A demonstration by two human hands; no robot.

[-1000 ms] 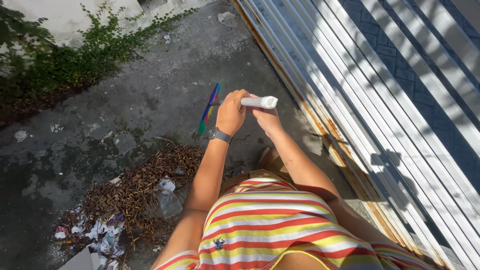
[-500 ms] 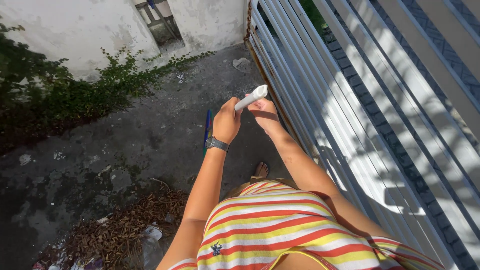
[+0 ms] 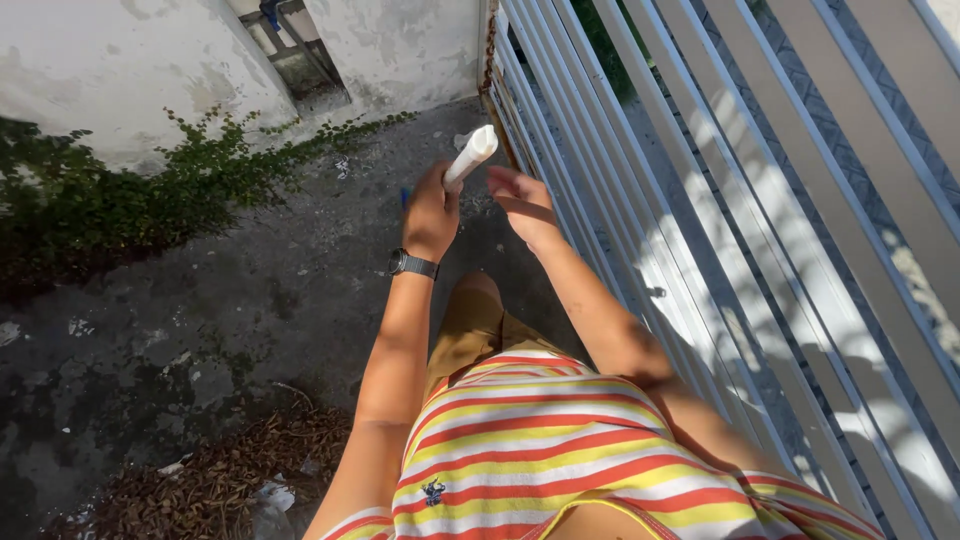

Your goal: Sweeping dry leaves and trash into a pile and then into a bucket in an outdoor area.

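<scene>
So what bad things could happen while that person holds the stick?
Only the left hand grips the white handle; the right hand is open beside it, so it might slip. The handle tip is close to the metal gate and could bang it. The leaf pile could trip feet.

No labels, signs or screens are seen. Crumpled clear and white wrappers (image 3: 268, 497) are seen among dry leaves (image 3: 225, 470) at the bottom left, on the ground. White scraps (image 3: 78, 327) are scattered at the far left; their kind cannot be told.
</scene>
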